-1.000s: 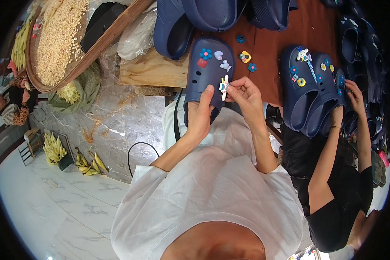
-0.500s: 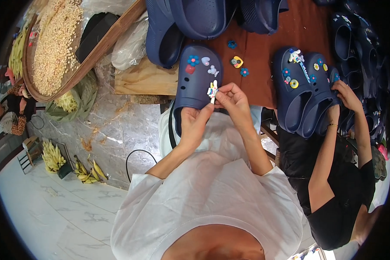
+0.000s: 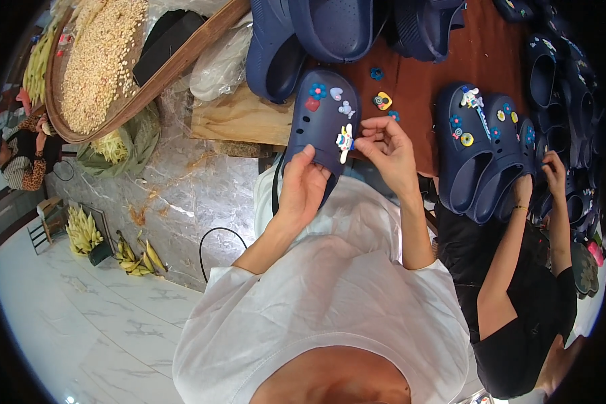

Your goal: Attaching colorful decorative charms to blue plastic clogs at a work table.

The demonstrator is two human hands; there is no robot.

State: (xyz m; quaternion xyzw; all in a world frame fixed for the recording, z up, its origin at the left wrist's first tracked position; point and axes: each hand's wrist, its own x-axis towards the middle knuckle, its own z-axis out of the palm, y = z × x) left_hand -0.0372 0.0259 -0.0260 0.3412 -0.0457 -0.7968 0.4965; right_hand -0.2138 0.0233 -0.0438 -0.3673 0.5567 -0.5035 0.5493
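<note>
Hands [image 3: 347, 168], clog [image 3: 323, 121] lower than before

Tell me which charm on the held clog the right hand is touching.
The white figure charm at the clog's right edge, against the right hand's fingertips. The blue flower, red, pale heart and small white charms sit higher up, untouched.

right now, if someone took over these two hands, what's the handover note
Left hand: grips the near end of the navy clog, thumb on top.
Right hand: fingertips on a white charm at the clog's right edge; whether it is seated cannot be told.
Done: four charms sit on the clog, a blue flower, a red one and two pale ones.
Left: loose charms lie on the brown table; several clog holes are open.
A co-worker's clogs are to the right.
</note>
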